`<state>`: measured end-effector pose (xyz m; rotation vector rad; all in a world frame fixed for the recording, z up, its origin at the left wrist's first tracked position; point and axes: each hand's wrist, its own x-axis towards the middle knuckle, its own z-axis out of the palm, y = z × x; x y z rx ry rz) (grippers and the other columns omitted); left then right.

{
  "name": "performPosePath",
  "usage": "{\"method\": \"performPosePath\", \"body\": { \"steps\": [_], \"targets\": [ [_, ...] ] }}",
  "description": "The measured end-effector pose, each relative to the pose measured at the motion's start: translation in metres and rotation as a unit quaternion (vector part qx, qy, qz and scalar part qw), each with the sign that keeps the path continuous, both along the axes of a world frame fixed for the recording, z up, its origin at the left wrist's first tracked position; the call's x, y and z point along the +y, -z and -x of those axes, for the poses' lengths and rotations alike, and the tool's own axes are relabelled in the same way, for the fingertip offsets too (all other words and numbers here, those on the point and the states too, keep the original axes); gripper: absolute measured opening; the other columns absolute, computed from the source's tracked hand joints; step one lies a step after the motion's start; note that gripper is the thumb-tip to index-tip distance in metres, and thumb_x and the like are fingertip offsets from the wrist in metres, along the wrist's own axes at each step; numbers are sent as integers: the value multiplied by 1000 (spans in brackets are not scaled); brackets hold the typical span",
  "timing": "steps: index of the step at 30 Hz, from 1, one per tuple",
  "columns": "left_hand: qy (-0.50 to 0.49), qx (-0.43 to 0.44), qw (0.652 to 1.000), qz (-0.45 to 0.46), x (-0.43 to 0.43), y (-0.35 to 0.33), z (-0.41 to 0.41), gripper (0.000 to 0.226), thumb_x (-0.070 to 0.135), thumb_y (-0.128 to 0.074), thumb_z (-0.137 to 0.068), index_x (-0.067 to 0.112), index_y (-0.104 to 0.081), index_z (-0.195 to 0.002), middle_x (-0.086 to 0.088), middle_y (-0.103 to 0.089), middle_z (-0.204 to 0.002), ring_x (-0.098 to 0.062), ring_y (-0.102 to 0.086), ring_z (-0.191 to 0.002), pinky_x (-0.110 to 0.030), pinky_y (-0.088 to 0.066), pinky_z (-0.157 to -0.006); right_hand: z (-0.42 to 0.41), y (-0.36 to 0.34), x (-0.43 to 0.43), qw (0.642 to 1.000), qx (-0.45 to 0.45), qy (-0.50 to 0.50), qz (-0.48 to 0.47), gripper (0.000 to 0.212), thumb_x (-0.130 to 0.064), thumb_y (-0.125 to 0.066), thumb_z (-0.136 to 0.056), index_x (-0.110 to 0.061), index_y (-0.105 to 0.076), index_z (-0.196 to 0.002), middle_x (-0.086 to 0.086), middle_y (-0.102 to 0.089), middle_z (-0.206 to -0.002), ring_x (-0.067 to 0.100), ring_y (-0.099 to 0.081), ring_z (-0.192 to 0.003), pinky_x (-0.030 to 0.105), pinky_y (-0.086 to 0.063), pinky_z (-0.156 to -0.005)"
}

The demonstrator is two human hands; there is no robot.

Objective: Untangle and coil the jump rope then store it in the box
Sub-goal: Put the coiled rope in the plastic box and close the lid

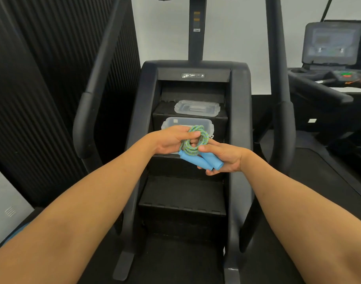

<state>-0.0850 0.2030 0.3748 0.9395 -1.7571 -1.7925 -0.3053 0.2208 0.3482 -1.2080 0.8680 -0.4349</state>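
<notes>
Jump rope [194, 143] was wound into a small tight coil of green-and-blue braided cord. It was held up in both hands just in front of the box [196, 121] and hid the box's near rim from the head camera. Left hand [171, 140] gripped the coil from the box's left side, fingers curled round the loops and one finger passing through the coil's centre. Right hand [222, 158] came in from the box's right, nearer the camera. It cupped the two blue handles [212, 160] side by side, fingers curled under them and thumb pressed on the coil's lower edge. Handles pointed away from the box, toward the camera's lower right. Box was clear plastic, uncovered, sitting on a step of the black stair machine [240, 111]. Whether the rope touched the box could not be told. Clear lid [197, 107] lay flat on the next step up, just behind the box. Handrails [83, 124] rose on either side of the box. Treadmill console [337, 44] stood well to the box's right, its screen dim.
</notes>
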Motion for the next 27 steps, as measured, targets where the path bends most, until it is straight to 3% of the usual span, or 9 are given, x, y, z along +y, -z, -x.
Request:
{"method": "performPosePath", "body": {
  "steps": [4, 9, 12, 17, 19, 22, 25, 27],
  "targets": [
    [-2, -12, 1000, 7, -2, 10, 4, 30, 26, -52, -109, 17, -67, -84, -1, -62, -87, -17, -62, -88, -38, -52, -89, -4, 7, -4, 999, 27, 25, 23, 40, -36, -76, -90, -42, -63, -128, 7, -67, -122, 29, -64, -99, 35, -50, -68],
    [-63, -8, 998, -4, -8, 17, 4, 35, 28, -56, -107, 25, -78, -79, 2, -70, -88, -14, -68, -89, -36, -54, -87, -3, 8, -7, 999, 35, 41, 7, 36, -35, -74, -93, -36, -64, -128, 10, -66, -119, 28, -65, -92, 29, -52, -61],
    [-117, -19, 993, 22, -16, 18, 6, 21, 31, -62, -103, 17, -75, -94, 0, -73, -97, -16, -69, -96, -33, -55, -89, 1, 7, -17, 998, 30, 49, 3, 37, -35, -75, -92, -31, -64, -128, 11, -67, -114, 29, -64, -91, 27, -52, -55],
    [-228, -38, 971, 56, -39, 21, -6, 23, 25, -70, -98, 10, -71, -115, -10, -73, -111, -20, -72, -103, -36, -62, -87, 10, 6, -44, 997, 62, 49, -2, 31, -23, -75, -92, -20, -63, -120, 14, -66, -114, 26, -65, -85, 26, -50, -50],
    [-267, -11, 962, 54, -54, 25, -14, 27, 18, -71, -97, 11, -69, -123, -10, -73, -107, -20, -73, -99, -39, -63, -84, 14, 6, -57, 997, 44, 55, -22, 26, -12, -73, -91, -20, -64, -115, 16, -64, -113, 26, -64, -85, 25, -51, -53],
    [-293, 7, 955, 52, -82, 35, -23, 32, 12, -71, -97, 15, -68, -128, -12, -73, -111, -20, -74, -99, -45, -64, -84, 13, 8, -83, 997, 52, 51, -12, 38, 0, -64, -92, -21, -67, -124, 16, -63, -120, 26, -66, -89, 27, -57, -60],
    [-292, 4, 955, 51, -114, 45, -29, 23, 11, -67, -99, 14, -72, -122, -10, -76, -111, -20, -75, -102, -40, -64, -83, 10, 13, -114, 996, 63, 59, -24, 46, 5, -60, -93, -18, -64, -132, 16, -63, -128, 27, -72, -95, 30, -62, -72],
    [-283, 6, 958, 42, -140, 52, -32, 19, 11, -65, -100, 14, -73, -117, -4, -78, -101, -16, -76, -95, -34, -63, -78, 9, 18, -138, 994, 58, 76, -49, 42, 4, -64, -93, -13, -61, -131, 19, -61, -134, 33, -73, -105, 34, -62, -79]
  ]
}}
